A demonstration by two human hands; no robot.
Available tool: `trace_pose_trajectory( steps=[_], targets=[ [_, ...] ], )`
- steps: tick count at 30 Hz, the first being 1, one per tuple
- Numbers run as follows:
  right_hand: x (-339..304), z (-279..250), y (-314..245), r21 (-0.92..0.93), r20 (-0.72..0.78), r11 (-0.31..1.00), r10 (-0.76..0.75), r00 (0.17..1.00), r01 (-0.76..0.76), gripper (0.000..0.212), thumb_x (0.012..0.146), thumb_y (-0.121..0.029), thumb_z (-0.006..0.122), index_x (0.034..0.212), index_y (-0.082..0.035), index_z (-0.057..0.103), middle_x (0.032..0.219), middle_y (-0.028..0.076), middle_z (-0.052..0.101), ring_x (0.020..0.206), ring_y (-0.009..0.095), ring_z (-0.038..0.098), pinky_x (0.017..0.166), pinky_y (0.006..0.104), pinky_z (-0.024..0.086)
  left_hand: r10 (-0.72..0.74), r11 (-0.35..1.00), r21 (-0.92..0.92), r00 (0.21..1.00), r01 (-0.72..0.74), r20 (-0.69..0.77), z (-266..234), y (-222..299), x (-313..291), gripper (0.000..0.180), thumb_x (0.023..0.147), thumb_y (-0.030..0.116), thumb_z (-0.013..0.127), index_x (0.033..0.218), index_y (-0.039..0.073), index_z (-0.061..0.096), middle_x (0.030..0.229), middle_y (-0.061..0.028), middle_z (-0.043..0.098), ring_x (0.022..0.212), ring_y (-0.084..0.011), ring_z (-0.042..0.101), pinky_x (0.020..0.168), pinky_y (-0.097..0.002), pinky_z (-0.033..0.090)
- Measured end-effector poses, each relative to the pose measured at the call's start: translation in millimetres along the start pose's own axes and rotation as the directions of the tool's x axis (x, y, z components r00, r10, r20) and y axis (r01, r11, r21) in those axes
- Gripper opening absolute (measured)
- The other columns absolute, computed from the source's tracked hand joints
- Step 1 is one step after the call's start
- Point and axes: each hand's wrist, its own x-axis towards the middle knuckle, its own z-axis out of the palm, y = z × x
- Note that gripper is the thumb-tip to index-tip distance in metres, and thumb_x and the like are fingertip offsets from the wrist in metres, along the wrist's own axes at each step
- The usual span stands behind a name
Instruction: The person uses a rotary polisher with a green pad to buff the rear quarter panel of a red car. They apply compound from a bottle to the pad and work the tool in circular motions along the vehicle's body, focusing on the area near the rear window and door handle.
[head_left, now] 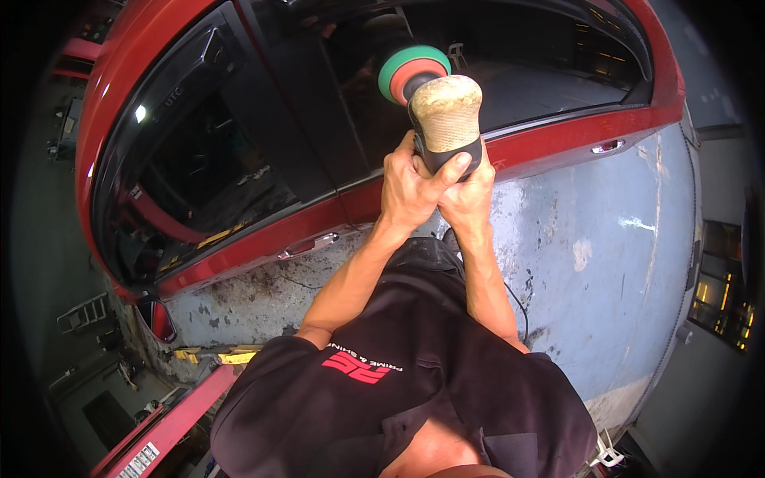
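A car polisher (pixel 446 119) with a worn cream and black body is held up in front of me by both hands. Its round pad, green with an orange-red backing (pixel 414 70), faces the dark rear side window (pixel 550 64) of a red car (pixel 542 153); whether pad and glass touch I cannot tell. My left hand (pixel 410 182) wraps the black lower part from the left, its thumb lying across the tool. Pressed close beside it, my right hand (pixel 468 191) grips the same part from the right. Some fingers are hidden behind the tool.
Chrome door handles (pixel 308 246) and a side mirror (pixel 156 319) stick out from the car. Beneath lies a blue-grey floor (pixel 590 239) with worn paint. A dark cord (pixel 519 307) shows by my right forearm. A red beam (pixel 171 422) and a yellow object (pixel 219 354) are at lower left.
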Motion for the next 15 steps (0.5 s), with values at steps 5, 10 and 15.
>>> trace_pose_trajectory(
  steps=[5, 10, 15],
  targets=[
    [5.2, -8.6, 8.3, 0.011, -0.009, 1.000, -0.001, 1.000, 0.001, 0.060, 0.074, -0.026, 0.094, 0.119, -0.001, 0.063, 0.101, 0.017, 0.076, 0.094, 0.026, 0.076, 0.083, 0.0386, 0.059, -0.033, 0.999, 0.036, 0.999, 0.032, 0.015, 11.1, -2.2, 2.2, 0.071, 0.082, 0.054, 0.085, 0.111, -0.008, 0.065, 0.091, -0.0242, 0.077, 0.087, -0.0363, 0.079, 0.077, -0.0413, 0.060],
    [8.0, -15.2, 14.7, 0.035, -0.041, 0.999, -0.019, 0.999, 0.020, 0.055, 0.077, -0.020, 0.093, 0.119, 0.001, 0.064, 0.106, 0.014, 0.076, 0.097, 0.020, 0.073, 0.085, 0.0367, 0.058, -0.360, 0.797, 0.553, 0.926, 0.242, 0.114, 11.1, 40.3, 10.1, 0.069, 0.084, 0.054, 0.085, 0.112, -0.005, 0.065, 0.108, -0.0230, 0.073, 0.100, -0.0354, 0.071, 0.085, -0.0410, 0.056],
    [5.9, -17.9, 2.2, 0.049, -0.017, 0.996, 0.080, 0.997, -0.079, 0.053, 0.078, -0.011, 0.091, 0.123, 0.000, 0.065, 0.109, 0.014, 0.076, 0.098, 0.018, 0.073, 0.086, 0.0360, 0.058, 0.401, 0.679, 0.675, 0.916, -0.290, -0.009, 15.1, 46.8, 3.8, 0.096, 0.072, 0.045, 0.095, 0.139, -0.004, 0.046, 0.138, -0.0255, 0.048, 0.123, -0.0380, 0.047, 0.101, -0.0468, 0.042]
  ],
)
